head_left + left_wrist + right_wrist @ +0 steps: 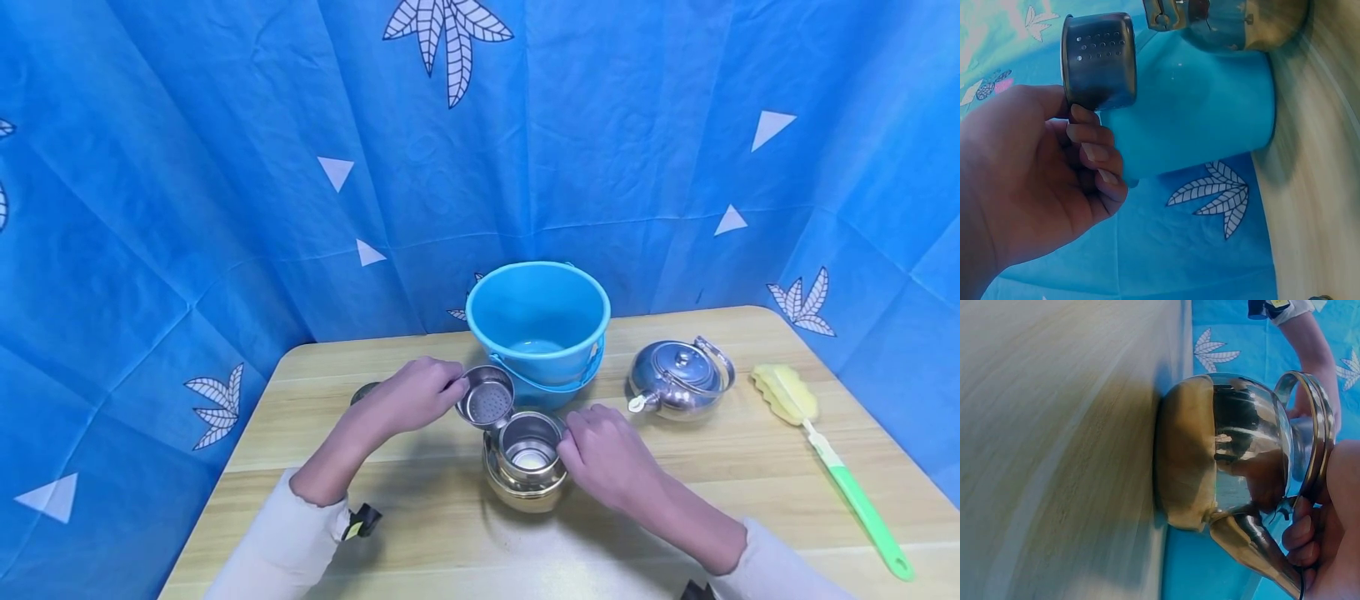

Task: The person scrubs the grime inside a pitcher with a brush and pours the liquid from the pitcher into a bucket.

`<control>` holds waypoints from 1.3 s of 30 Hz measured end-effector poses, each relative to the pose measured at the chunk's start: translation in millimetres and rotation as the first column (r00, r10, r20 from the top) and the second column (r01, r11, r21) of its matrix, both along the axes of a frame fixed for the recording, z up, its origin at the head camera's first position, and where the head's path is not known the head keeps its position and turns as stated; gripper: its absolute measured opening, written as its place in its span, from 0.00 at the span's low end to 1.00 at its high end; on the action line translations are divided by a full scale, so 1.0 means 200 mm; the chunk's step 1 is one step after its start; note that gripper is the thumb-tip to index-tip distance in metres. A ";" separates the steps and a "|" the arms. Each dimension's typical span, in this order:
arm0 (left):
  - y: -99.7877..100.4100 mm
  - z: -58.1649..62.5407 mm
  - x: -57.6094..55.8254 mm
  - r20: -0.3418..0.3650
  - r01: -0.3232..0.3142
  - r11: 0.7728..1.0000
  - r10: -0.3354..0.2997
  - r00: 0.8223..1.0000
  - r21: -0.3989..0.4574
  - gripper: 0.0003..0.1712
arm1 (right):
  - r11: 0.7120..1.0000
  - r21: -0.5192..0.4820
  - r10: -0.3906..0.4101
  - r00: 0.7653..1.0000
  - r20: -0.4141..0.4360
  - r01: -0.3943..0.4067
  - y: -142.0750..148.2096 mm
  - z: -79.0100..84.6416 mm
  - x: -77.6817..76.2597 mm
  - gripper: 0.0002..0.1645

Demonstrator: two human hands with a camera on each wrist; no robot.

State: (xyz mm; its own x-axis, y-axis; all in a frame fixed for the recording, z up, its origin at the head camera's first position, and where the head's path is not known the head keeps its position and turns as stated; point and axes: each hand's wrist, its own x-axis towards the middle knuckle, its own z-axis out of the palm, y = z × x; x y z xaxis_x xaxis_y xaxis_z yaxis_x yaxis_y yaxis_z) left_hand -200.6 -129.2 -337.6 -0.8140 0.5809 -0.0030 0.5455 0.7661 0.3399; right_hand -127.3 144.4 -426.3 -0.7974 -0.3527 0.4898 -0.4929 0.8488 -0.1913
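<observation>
My left hand (427,392) pinches the rim of a steel tea infuser (487,397), a small cup with holes in its base and side. Its perforated side faces the camera in the left wrist view. The infuser is tilted, just behind and left of the open mouth of a shiny metal teapot (525,492). That teapot stands upright on the table with its lid off. My right hand (611,458) has its fingers curled at the teapot's raised handle (1317,434), close beside the spout (1254,547).
Behind the teapot stands a light blue bucket (517,333). A second, lidded steel teapot (678,379) is to the right, then a yellow sponge brush (847,479) with a green handle. A small dark round object (363,392) is partly hidden behind the left hand. Blue curtains surround the wooden table (420,533).
</observation>
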 end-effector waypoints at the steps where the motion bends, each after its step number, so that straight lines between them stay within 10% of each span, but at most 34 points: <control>1: -0.01 0.00 0.00 0.002 -0.006 1.000 0.006 1.000 0.001 0.19 | 1.000 -0.001 0.000 1.000 0.001 0.000 0.00 0.00 0.00 0.18; 26: -0.22 -0.14 -0.13 0.019 -0.148 0.988 0.147 0.989 0.033 0.21 | 1.000 0.007 0.001 1.000 0.005 -0.001 0.00 0.00 0.00 0.18; 39: -0.38 -0.28 -0.26 0.064 -0.374 0.928 0.372 0.926 0.010 0.23 | 1.000 0.001 0.011 0.999 -0.030 -0.011 0.00 0.00 0.00 0.18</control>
